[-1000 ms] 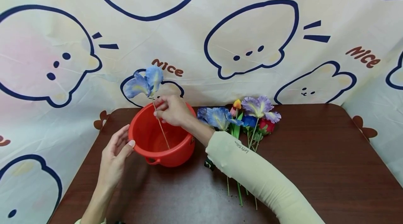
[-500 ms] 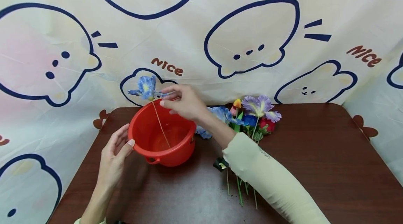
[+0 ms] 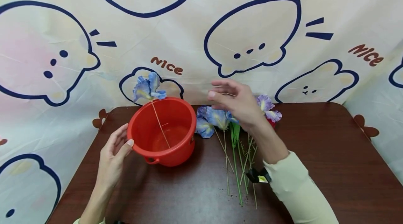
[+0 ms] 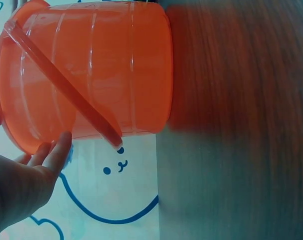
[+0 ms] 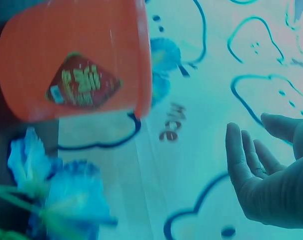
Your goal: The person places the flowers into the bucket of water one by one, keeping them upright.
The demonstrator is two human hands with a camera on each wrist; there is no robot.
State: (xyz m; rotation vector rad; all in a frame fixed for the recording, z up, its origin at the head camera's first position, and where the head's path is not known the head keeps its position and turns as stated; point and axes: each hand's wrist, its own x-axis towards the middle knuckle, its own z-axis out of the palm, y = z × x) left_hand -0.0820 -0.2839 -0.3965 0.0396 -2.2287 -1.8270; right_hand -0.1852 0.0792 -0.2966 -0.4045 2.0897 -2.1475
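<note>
A red plastic bucket stands on the table, with one blue artificial iris leaning in it, its thin stem inside and the bloom above the far rim. At the bucket's left side my left hand holds the rim, thumb on the near side and fingers along the outer wall. My right hand hangs in the air right of the bucket, fingers loosely extended and holding nothing. Below it lie more artificial flowers, among them blue irises and a purple iris. The hand hides some blooms.
The flowers' stems point toward the front of the brown table. A patterned curtain hangs behind the table. In the left wrist view the bucket's handle hangs down along its outer wall.
My right hand has let go of the iris stem and moved right, over the other flowers. The iris has turned and now leans against the bucket by itself. My left hand stays on the rim.
</note>
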